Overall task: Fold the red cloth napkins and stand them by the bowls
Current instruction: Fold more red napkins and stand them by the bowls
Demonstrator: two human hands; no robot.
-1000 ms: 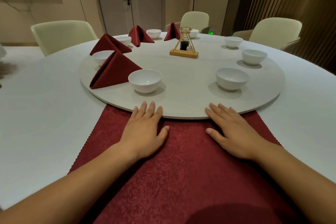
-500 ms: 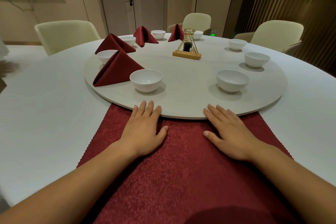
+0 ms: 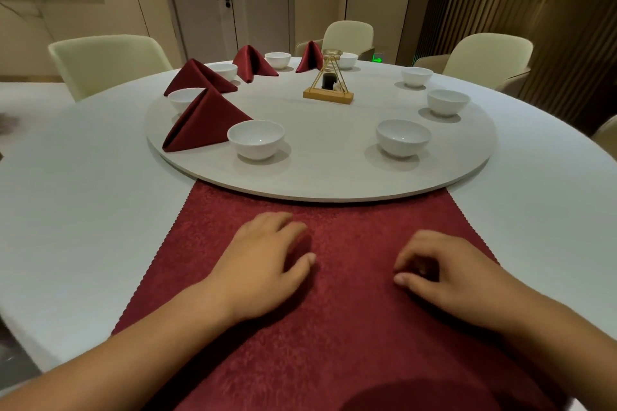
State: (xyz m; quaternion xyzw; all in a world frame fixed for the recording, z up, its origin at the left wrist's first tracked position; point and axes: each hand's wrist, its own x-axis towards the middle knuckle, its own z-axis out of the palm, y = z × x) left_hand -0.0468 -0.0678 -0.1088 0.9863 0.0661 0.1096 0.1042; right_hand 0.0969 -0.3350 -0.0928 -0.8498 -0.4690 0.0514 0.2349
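A flat red napkin (image 3: 350, 327) lies spread on the white table in front of me, its far edge at the rim of the round turntable (image 3: 327, 177). Both hands lie on it with curled fingers. My left hand (image 3: 263, 264) gathers a small bump of cloth between fingers and thumb; my right hand (image 3: 444, 267) has its fingers tucked under onto the cloth. Several folded red napkins stand by white bowls on the turntable's left, the nearest napkin (image 3: 203, 122) beside a bowl (image 3: 255, 138). Bowls on the right (image 3: 403, 137) (image 3: 448, 102) have none beside them.
A gold wire condiment stand (image 3: 329, 85) on a wooden base sits near the turntable's middle. Cream chairs (image 3: 107, 60) (image 3: 487, 57) ring the table. The white tablecloth (image 3: 83, 210) stretches left and right of the flat napkin.
Both hands have slid back toward me from the turntable's rim, and their flat fingers have curled onto the cloth. The view has tilted slightly.
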